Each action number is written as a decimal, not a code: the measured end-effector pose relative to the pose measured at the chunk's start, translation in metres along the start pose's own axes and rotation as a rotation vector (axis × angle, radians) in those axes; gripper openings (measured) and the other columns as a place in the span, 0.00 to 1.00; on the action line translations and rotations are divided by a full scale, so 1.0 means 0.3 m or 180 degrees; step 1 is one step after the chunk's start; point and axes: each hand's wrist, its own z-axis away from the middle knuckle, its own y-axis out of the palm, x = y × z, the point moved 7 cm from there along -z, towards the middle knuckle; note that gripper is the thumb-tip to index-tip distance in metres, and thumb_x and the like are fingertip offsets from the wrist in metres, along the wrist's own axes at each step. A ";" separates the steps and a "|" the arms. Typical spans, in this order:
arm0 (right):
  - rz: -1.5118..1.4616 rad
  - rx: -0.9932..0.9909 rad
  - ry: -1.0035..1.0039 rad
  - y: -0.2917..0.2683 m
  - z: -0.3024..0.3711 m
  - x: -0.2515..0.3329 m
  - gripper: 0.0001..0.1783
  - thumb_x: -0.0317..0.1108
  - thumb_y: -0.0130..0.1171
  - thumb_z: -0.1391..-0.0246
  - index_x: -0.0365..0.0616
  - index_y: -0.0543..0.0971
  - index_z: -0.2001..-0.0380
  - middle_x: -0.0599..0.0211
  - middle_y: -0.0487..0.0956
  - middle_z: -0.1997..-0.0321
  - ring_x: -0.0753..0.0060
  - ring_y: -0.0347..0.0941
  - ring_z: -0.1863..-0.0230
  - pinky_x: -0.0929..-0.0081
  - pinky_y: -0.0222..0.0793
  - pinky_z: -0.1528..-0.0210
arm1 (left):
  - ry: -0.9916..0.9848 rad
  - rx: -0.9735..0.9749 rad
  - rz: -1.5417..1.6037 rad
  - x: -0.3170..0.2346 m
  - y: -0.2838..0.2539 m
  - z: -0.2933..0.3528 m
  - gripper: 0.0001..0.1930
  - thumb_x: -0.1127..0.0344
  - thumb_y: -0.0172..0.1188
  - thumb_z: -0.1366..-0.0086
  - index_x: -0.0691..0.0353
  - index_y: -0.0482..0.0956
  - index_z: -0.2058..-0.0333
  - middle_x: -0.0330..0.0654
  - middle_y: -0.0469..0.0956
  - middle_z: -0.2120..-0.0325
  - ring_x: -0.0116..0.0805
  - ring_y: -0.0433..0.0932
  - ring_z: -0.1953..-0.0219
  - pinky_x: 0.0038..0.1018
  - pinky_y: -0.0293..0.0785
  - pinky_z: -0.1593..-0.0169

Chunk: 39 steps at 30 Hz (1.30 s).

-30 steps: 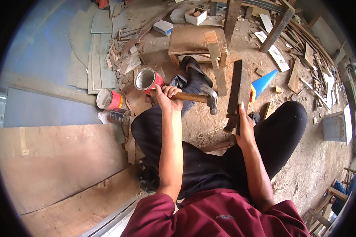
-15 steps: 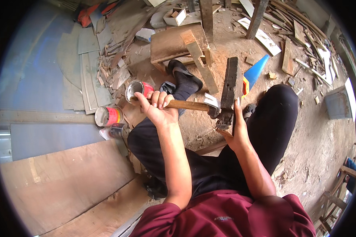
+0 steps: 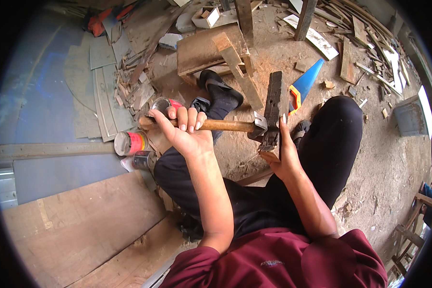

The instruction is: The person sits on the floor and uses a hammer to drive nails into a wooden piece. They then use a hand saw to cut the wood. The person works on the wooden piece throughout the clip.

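My left hand (image 3: 191, 137) is closed around the wooden handle of a claw hammer (image 3: 233, 126), its thumb stretched along toward the handle's end. The metal hammer head meets the left side of a dark, weathered wood block (image 3: 275, 98). Whether the claw is hooked into the wood or only touching it, I cannot tell. Gripping the block near its lower end is my right hand (image 3: 288, 161), with the fingers underneath and the thumb along the right side. The block stands lengthwise between my knees, and its near end looks rough and splintered.
Just beyond the block lies a handsaw (image 3: 307, 81) with a blue blade. A small wooden stool (image 3: 209, 48) stands past my left foot. To the left are open cans (image 3: 129, 143) and a plywood sheet (image 3: 86, 221). Scrap wood (image 3: 348, 60) litters the far right, near a grey bin (image 3: 412, 117).
The hammer has turned slightly, and its handle end now shows past my left hand. My left fingers have lifted a little. The right hand keeps its hold on the block.
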 end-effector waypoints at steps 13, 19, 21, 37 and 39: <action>-0.0185 0.0043 -0.0434 0.044 0.067 0.059 0.32 0.68 0.50 0.40 0.48 0.76 0.58 0.64 0.81 0.66 0.75 0.76 0.70 0.74 0.72 0.72 | -0.2247 -0.0491 0.3099 0.336 -0.480 -0.067 0.33 0.30 0.56 0.39 0.61 0.67 0.73 0.35 0.64 0.83 0.24 0.69 0.82 0.19 0.73 0.75; -0.0181 0.0351 -0.0328 0.066 0.078 0.061 0.31 0.67 0.47 0.38 0.50 0.75 0.55 0.66 0.81 0.65 0.76 0.75 0.70 0.75 0.72 0.72 | -0.2435 -0.0808 0.3854 0.430 -0.526 -0.025 0.26 0.40 0.55 0.34 0.60 0.64 0.73 0.35 0.62 0.81 0.26 0.67 0.82 0.21 0.73 0.75; -0.0171 0.0348 -0.0298 0.068 0.078 0.062 0.30 0.67 0.46 0.37 0.51 0.75 0.55 0.68 0.80 0.66 0.76 0.75 0.70 0.76 0.71 0.72 | -0.2418 -0.0775 0.3956 0.439 -0.528 -0.025 0.23 0.46 0.56 0.34 0.60 0.64 0.73 0.35 0.62 0.81 0.27 0.67 0.81 0.21 0.73 0.75; -0.0031 0.0441 -0.0312 0.073 0.065 0.057 0.33 0.69 0.44 0.38 0.51 0.74 0.51 0.53 0.83 0.57 0.76 0.74 0.69 0.75 0.71 0.69 | -0.2438 -0.0769 0.4182 0.471 -0.537 -0.017 0.07 0.71 0.55 0.44 0.65 0.65 0.72 0.38 0.63 0.79 0.28 0.67 0.79 0.20 0.76 0.75; 0.0021 0.0473 -0.0310 0.078 0.060 0.048 0.33 0.69 0.44 0.38 0.51 0.73 0.51 0.52 0.83 0.57 0.76 0.74 0.70 0.75 0.71 0.69 | -0.2351 -0.0849 0.4120 0.497 -0.553 -0.005 0.06 0.74 0.53 0.45 0.67 0.65 0.72 0.40 0.64 0.78 0.29 0.68 0.78 0.20 0.76 0.74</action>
